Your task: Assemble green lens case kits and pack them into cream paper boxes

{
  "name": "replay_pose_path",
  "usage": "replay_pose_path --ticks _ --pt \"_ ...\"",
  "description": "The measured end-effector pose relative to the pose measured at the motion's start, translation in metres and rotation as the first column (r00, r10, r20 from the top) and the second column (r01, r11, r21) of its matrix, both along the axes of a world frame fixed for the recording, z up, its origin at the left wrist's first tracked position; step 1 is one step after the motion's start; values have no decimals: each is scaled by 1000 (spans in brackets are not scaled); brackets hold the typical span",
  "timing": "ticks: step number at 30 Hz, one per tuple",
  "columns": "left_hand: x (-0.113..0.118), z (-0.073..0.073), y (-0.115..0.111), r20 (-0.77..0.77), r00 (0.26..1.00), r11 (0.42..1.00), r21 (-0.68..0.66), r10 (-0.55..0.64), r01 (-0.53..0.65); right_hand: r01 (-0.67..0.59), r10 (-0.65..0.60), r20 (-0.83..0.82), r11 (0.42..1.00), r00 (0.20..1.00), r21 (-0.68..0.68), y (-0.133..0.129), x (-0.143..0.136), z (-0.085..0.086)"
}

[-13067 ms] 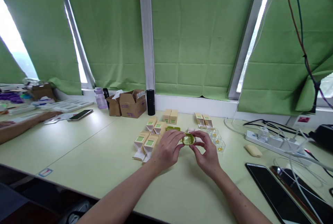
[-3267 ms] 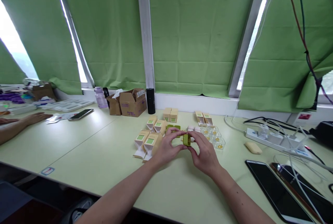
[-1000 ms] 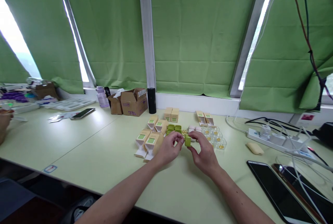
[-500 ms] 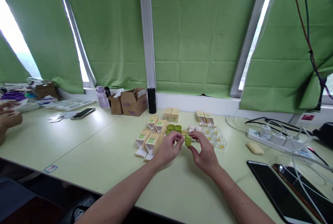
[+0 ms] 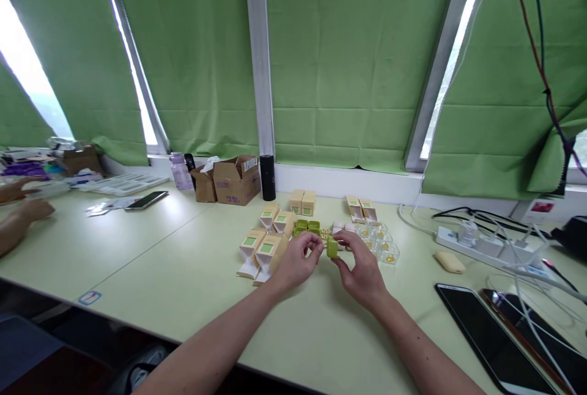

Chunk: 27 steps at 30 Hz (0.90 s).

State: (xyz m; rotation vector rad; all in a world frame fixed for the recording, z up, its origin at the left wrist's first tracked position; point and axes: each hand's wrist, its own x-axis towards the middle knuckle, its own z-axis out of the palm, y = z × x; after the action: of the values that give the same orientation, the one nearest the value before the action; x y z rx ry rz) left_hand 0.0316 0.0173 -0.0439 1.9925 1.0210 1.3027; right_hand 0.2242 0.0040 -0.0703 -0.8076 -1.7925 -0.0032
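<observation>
My right hand [image 5: 360,266] grips a small green case [image 5: 332,247] between thumb and fingers. Just left of it, my left hand [image 5: 302,257] is pinched on something small and pale at the case's side, too small to name. Behind my hands sit several green cases [image 5: 313,226], with pale pink pieces [image 5: 338,227] and clear containers with yellow centres [image 5: 389,254] to the right. Open kraft boxes [image 5: 271,248] with green labels stand left of my left hand. More kraft boxes [image 5: 309,203] are farther back.
Another person's hands [image 5: 34,208] are at the far left. Cardboard boxes [image 5: 236,181] and a black cylinder [image 5: 267,178] stand near the wall. On the right lie a power strip [image 5: 490,247], cables, a beige item [image 5: 450,262] and a tablet [image 5: 486,334].
My hands and the green case have barely moved. At the far left, the other person's hands have shifted right and moved apart.
</observation>
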Motion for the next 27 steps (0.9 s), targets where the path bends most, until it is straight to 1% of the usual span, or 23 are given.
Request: replay_pose_path --ticks 13,18,24,27 --pt "-2 3 -2 9 1000 999 -35 3 -3 -12 12 -7 1000 1000 -23 1 1 -1" --pt "-3 2 0 22 1000 999 -43 -10 11 -10 10 -12 1000 1000 -27 1 1 0" --pt "-3 2 0 29 1000 999 -35 2 -1 -9 9 -6 1000 1000 -25 0 0 0" --pt "-5 2 1 28 999 999 -1 33 -33 5 -5 10 1000 1000 -17 1 1 -1"
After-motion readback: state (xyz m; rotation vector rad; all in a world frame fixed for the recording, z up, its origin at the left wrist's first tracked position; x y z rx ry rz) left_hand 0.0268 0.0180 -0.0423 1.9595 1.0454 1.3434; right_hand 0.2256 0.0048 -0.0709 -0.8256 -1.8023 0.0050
